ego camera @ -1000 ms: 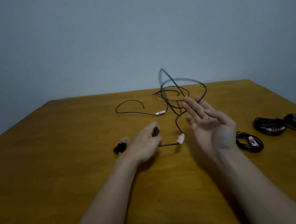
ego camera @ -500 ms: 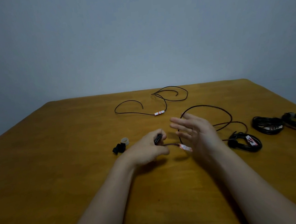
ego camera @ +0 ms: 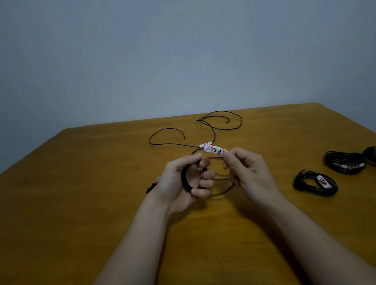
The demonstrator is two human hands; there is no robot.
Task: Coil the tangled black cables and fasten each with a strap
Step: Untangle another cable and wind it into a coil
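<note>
Over mid-table — left hand grips the black cable coil, right hand pinches its white tag; tag axis runs left-right. Loose cable behind — labelled coils lie right.

A wooden desk with a warm brown top stood against a plain, pale blue-grey wall. The light was dim and even, slightly darker toward the wall's upper corners.
</note>
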